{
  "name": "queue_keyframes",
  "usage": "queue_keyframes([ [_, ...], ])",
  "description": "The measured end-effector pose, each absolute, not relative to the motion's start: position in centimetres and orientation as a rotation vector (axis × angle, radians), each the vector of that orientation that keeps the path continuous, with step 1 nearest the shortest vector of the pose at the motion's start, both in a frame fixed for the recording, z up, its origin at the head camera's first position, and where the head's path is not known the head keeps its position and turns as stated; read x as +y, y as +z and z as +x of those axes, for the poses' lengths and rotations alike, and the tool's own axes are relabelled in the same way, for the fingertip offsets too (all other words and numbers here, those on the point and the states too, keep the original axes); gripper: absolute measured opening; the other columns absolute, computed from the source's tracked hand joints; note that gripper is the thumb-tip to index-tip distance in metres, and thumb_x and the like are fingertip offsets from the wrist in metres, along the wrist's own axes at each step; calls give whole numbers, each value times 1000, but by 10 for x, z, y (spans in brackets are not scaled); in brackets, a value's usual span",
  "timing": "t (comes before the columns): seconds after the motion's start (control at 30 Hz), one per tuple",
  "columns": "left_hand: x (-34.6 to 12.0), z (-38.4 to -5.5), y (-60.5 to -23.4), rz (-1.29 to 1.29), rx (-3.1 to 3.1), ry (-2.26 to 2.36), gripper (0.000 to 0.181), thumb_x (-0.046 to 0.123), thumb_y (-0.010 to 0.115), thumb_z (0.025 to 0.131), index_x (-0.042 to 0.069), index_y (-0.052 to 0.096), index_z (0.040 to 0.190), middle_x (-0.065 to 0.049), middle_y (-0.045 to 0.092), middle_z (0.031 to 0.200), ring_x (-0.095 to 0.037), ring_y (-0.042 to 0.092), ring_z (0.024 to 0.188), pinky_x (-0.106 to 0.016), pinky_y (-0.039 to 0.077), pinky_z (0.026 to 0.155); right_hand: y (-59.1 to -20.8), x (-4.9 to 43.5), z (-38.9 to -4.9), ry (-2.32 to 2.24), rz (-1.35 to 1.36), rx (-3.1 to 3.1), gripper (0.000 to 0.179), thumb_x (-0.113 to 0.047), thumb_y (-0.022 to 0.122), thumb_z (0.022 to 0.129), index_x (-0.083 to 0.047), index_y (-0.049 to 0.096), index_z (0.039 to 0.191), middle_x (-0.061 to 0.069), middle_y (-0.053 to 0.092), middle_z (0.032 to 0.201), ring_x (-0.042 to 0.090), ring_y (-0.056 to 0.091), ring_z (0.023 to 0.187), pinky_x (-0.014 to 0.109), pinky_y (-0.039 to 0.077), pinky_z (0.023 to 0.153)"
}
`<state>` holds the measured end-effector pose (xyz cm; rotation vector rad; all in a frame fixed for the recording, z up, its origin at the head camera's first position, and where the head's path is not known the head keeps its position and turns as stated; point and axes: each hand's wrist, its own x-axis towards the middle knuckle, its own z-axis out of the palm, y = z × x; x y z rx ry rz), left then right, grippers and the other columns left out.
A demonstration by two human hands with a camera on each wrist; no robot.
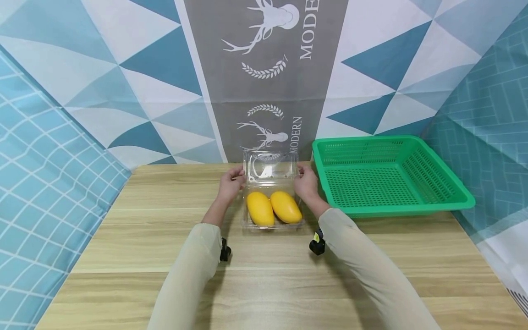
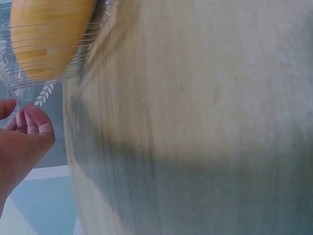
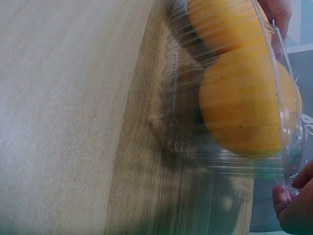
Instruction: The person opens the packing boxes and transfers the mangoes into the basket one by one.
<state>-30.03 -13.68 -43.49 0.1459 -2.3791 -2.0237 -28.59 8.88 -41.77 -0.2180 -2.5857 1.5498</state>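
A clear plastic clamshell box (image 1: 273,226) sits on the table with its lid (image 1: 270,169) raised at the back. Two yellow mangoes lie side by side in its base, a left mango (image 1: 260,209) and a right mango (image 1: 286,207). At the lid's left edge, my left hand (image 1: 231,184) pinches the plastic between thumb and fingertips; the left wrist view shows this hand (image 2: 24,137) close up beside the box. On the opposite side my right hand (image 1: 306,182) pinches the right edge, also seen in the right wrist view as a hand (image 3: 296,200) at the rim.
A green plastic basket (image 1: 330,185) with slatted walls stands right of the box, close to my right hand. The wooden table (image 1: 173,256) meets a patterned wall covering (image 1: 264,91) at its back edge. Dark wrist devices show under both sleeves.
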Motion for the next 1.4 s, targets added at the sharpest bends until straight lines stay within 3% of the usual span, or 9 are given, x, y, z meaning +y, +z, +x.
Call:
queue_keyframes([
  [0.43,-137,-299,-440,168,-2405,-2026,41,6,52,94,-6,47,133,-16,52,112,-5,50,74,-12,45,58,-421,90,-285,1607,-271,-2617,44,0,38,90,2,46,134,20,52,126,30,50,115,42,46,94],
  [0.93,-139,-297,-437,241,-2497,-2041,41,14,49,97,-3,47,134,-22,56,112,-11,52,76,-19,48,64,-421,91,-284,1644,-257,-2596,40,-1,40,91,3,51,129,20,56,118,29,52,102,36,46,81],
  [1.13,-139,-297,-437,237,-2512,-2027,41,14,49,97,-3,47,134,-23,56,113,-7,50,71,-16,45,62,-420,90,-284,1629,-250,-2590,37,-3,42,93,5,51,128,21,56,116,29,52,102,37,47,85],
  [1.4,-139,-297,-439,224,-2524,-2002,38,11,48,96,-8,49,130,-19,58,100,-4,48,65,-15,42,57,-424,90,-283,1633,-253,-2575,35,-6,43,95,6,52,127,24,56,115,31,53,105,40,48,88],
])
